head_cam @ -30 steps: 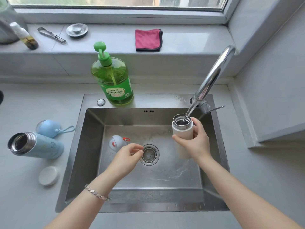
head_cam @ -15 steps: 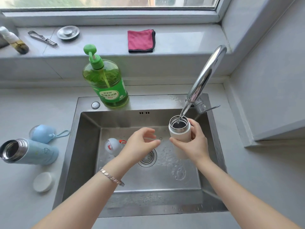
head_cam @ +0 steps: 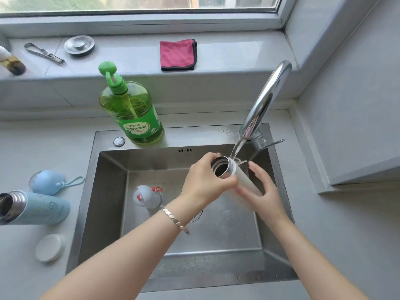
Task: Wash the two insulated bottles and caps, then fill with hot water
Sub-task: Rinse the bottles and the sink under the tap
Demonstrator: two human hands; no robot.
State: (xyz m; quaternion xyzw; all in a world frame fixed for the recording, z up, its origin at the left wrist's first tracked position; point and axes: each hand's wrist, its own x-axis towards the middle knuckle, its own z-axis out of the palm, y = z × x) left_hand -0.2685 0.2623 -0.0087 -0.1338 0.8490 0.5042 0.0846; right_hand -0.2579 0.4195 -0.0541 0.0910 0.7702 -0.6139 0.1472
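The left hand (head_cam: 205,185) has come up from over the drain and now grips the white bottle (head_cam: 243,180) just below its mouth. The bottle stood upright under the tap (head_cam: 264,100) a moment ago. Now it is tipped over, open mouth turned leftward. The right hand (head_cam: 264,191) has slid lower on the body. The water (head_cam: 237,148) now strikes the outside by the rim instead of pouring in.

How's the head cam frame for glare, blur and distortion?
Head view: soft daylight from the window, with only faint shadows in the sink. There's a bright glare streak along the faucet. The wide-angle lens bends the window sill. The bottle is sharp, and the scene outside the glass is smeared.
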